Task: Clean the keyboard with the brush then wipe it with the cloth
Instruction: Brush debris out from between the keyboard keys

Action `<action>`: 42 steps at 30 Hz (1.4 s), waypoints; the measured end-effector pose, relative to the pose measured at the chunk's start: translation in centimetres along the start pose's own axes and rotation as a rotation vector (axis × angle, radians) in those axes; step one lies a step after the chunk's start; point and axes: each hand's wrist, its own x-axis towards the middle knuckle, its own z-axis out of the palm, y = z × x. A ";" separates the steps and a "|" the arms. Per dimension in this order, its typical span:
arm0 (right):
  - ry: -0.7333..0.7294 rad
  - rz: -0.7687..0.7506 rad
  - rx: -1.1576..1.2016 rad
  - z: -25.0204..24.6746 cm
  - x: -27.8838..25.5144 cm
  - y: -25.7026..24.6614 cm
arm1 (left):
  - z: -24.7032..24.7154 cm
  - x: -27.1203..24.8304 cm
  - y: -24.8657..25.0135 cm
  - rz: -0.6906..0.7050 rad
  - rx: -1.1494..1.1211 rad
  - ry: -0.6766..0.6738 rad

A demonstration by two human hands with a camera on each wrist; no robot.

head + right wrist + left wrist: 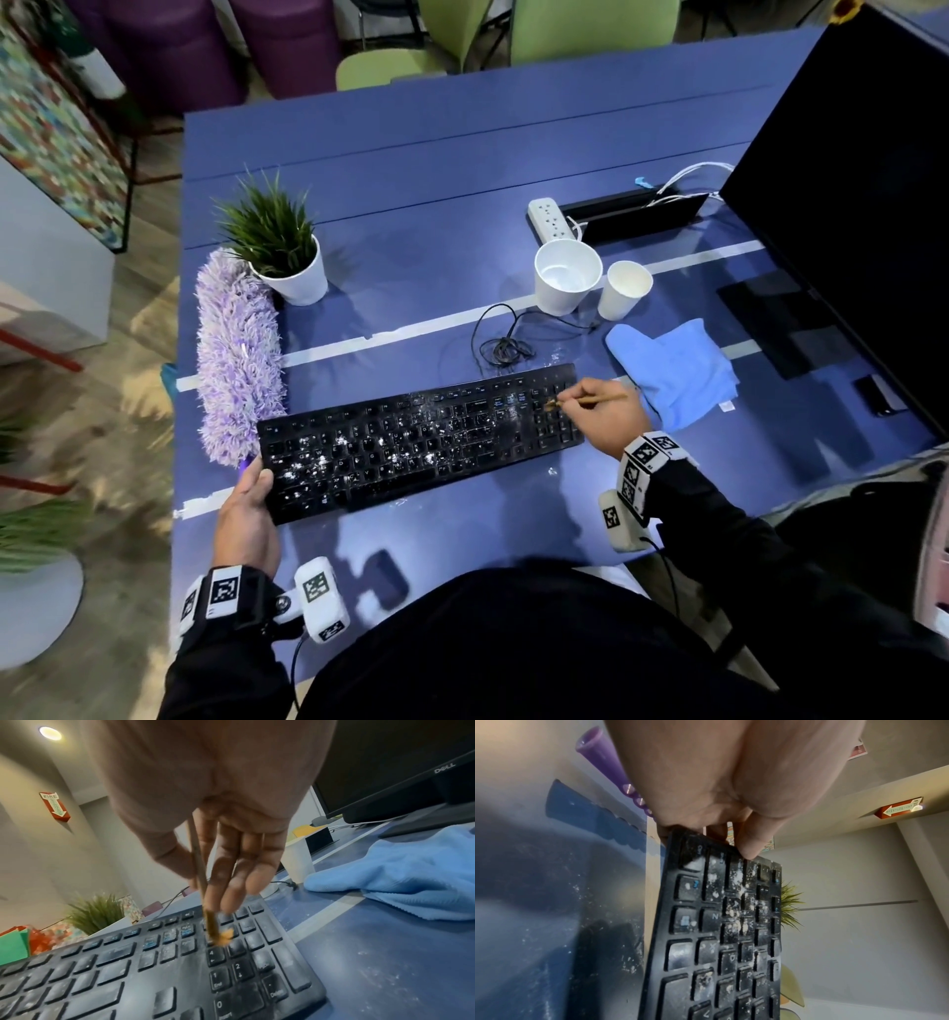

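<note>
A black keyboard (416,442) speckled with white crumbs lies across the blue table (411,205). My left hand (251,493) grips its left end (721,902), thumb on the top edge. A thin wooden brush (590,400) is pinched in my right hand (601,411). Its bristles (223,937) press on the number-pad keys (231,959) at the keyboard's right end. A light blue cloth (678,370) lies crumpled on the table right of the keyboard, also seen as blue cloth (401,870) in the right wrist view.
A purple fluffy duster (236,349) lies left of the keyboard beside a potted plant (277,241). Two white cups (567,275) and a coiled black cable (506,344) sit behind the keyboard. A power strip (552,218) and black monitor (862,180) stand at right.
</note>
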 end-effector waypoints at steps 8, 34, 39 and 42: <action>0.105 -0.073 0.075 0.7 -0.6 -1.3 | -0.5 0.0 -0.3 0.006 0.023 -0.001; -0.068 -0.061 0.062 2.4 -2.2 -1.6 | 0.1 -0.5 -0.2 -0.017 -0.010 -0.009; -0.140 -0.019 0.018 2.2 -2.1 -1.9 | -0.3 -0.2 -0.2 -0.025 -0.047 -0.012; -0.059 -0.041 0.089 2.1 -2.3 -2.3 | 0.0 -0.3 -0.2 -0.026 -0.038 -0.012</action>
